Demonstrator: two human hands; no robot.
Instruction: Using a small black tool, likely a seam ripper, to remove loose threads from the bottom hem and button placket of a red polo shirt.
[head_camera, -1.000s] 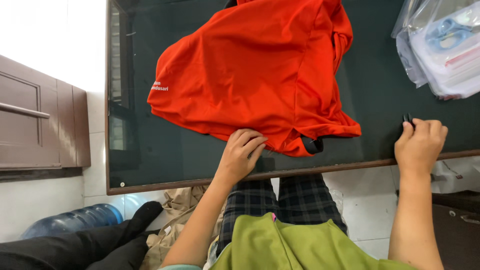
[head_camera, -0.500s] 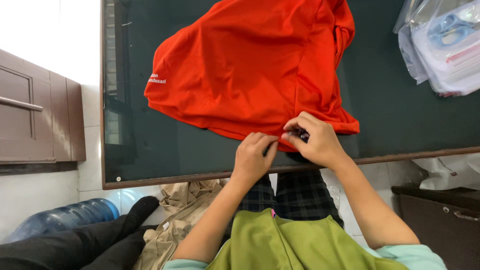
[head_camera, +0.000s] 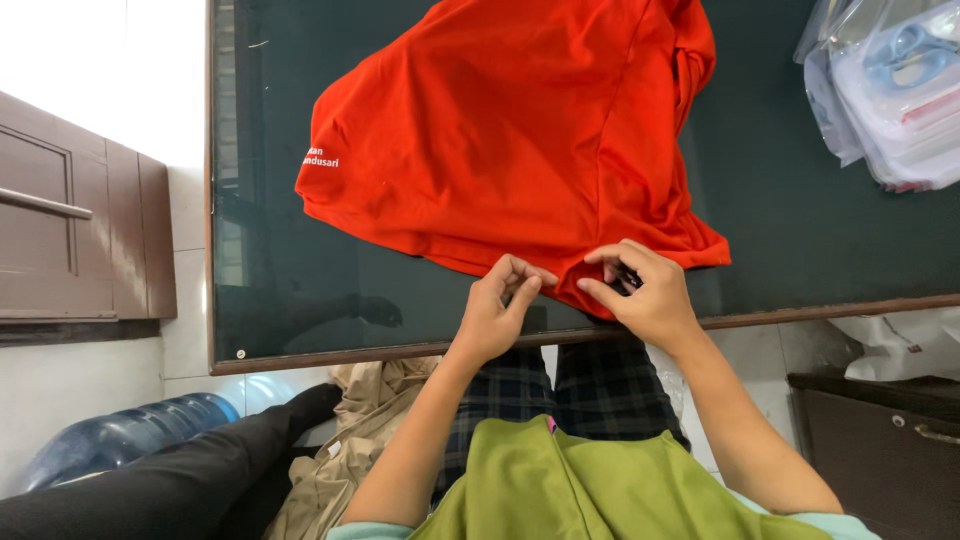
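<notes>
Shirt of bright orange lies spread and rumpled on the dark glass counter, filling most of its middle, with a small patch of white lettering near its left edge. Its lower hem reaches toward the counter's wooden front rim, and both hands meet there.

The left hand has its fingers curled together in a pinch on the hem, thumb against fingertips, so its grip is closed on the cloth. The right hand sits just beside it, touching the same stretch of hem, fingers bent inward around a small dark thing; this is mostly hidden by the fingers, so it may be a tag, a clip or part of the shirt, and I cannot tell which. That grip too is closed, on the dark thing and the fabric at once.

At the far right corner of the counter lies a clear plastic bag with pale packages inside, well apart from the hands. Below the counter's rim the person's plaid trousers and a green garment show. To the left stand a brown cabinet and, on the floor, a blue water bottle beside beige cloth.
</notes>
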